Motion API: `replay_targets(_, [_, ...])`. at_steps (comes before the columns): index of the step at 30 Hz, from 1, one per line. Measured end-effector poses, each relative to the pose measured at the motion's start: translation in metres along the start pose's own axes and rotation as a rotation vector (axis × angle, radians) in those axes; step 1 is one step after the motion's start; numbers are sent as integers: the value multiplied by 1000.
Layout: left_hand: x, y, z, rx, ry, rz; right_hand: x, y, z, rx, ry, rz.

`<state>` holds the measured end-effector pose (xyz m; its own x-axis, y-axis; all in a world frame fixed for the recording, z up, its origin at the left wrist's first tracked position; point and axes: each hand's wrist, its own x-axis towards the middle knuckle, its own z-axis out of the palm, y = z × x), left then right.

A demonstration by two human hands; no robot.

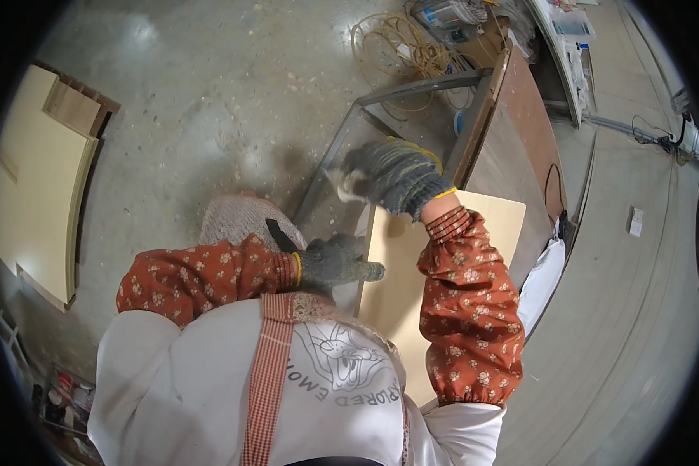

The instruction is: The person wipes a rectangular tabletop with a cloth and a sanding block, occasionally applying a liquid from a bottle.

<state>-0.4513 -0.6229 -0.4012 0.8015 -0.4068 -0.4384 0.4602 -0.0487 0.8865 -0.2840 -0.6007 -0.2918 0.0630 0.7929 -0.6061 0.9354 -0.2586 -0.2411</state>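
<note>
A pale cream board (396, 264) with rounded corners lies in front of me, slightly tilted in view. My left hand (334, 262), in a grey knit glove with a yellow cuff, is at the board's left edge. Its thumb rests over the top face and the fingers go down beside the edge, partly hidden. Above the far left corner of the board is my right hand (396, 177), gloved the same way, its fingers curled. A small whitish, cloth-like piece (349, 186) sticks out of them, smeared by motion.
Beneath the board is a grey metal-framed stand (338, 144) with a brown panel (520, 116) along its right. A coiled yellowish hose (400, 46) and tubs lie beyond. Stacked cream boards (43, 179) stand at left. White material (542, 279) hangs at right.
</note>
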Motion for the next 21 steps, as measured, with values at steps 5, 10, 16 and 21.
replay_targets(5, [-22,19,-10,40,66,124,-12,35,-17,25,493,85])
replay_targets(10, [-23,16,-4,98,151,136,-32,-28,-28,2,362,-127])
replay_targets(16, [-26,21,-2,53,29,113,-15,1,11,-377,461,201])
replay_targets(21, [-35,20,-24,-15,41,116,-44,13,-22,-218,853,177])
